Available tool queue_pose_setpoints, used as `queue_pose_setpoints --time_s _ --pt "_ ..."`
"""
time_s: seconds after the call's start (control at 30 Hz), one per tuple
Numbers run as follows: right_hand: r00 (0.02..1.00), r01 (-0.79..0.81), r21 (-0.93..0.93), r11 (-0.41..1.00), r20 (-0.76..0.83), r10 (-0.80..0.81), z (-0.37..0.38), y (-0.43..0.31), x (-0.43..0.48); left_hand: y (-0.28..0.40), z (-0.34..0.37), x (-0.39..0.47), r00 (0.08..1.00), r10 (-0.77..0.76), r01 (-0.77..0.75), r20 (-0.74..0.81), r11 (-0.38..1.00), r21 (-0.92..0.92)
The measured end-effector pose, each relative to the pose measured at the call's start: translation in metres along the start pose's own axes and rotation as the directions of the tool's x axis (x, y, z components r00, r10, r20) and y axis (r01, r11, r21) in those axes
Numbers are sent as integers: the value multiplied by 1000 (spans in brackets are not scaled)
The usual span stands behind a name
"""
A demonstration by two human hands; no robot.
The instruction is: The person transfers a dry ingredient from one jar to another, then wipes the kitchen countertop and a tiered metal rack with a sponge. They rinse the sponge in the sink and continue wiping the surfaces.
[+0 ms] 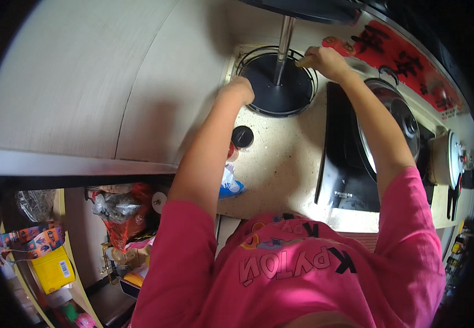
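Note:
A round black two-tier rack with a metal centre post (pixel 285 45) stands in the counter's back corner. My left hand (pixel 239 91) is closed at the left rim of its lower tray (pixel 278 96); whether it grips the rim is hidden. At the tray's back right rim, my right hand (pixel 325 61) holds a yellowish cloth or sponge, only partly visible. Nothing stands on the lower tray, and the upper tray (pixel 306 9) is cut off by the top of the picture. A jar with a black lid (pixel 243 136) stands on the counter near my left forearm.
Right of the rack, a lidded pan (pixel 401 119) sits on a black cooktop (pixel 339 180), with a pressure cooker (pixel 446 160) beyond. A blue and white packet (pixel 230 186) lies by my left forearm. Low at left are shelves with bags and a yellow box (pixel 52 268).

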State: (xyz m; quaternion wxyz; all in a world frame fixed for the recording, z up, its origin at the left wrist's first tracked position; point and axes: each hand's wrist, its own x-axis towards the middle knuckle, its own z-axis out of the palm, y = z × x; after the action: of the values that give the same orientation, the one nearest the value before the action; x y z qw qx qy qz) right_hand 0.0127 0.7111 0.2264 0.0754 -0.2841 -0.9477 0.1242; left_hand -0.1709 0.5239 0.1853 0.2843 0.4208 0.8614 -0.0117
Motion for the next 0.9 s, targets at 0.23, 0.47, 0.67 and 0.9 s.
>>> queue_pose_setpoints --time_s 0.23,0.47,0.67,0.9 --pt "852 522 237 820 -201 -484 106 14 117 -13 36 42 975 -131 151 181 984 -99" --pt "746 636 82 767 186 -639 141 32 141 -19 59 71 962 -247 259 118 961 -98" --pt "867 383 -386 839 465 -181 93 15 71 -14 26 49 970 -215 226 114 970 -92" --pt "763 203 -254 946 647 10 89 -13 22 -9 24 40 960 -173 249 220 887 -389"
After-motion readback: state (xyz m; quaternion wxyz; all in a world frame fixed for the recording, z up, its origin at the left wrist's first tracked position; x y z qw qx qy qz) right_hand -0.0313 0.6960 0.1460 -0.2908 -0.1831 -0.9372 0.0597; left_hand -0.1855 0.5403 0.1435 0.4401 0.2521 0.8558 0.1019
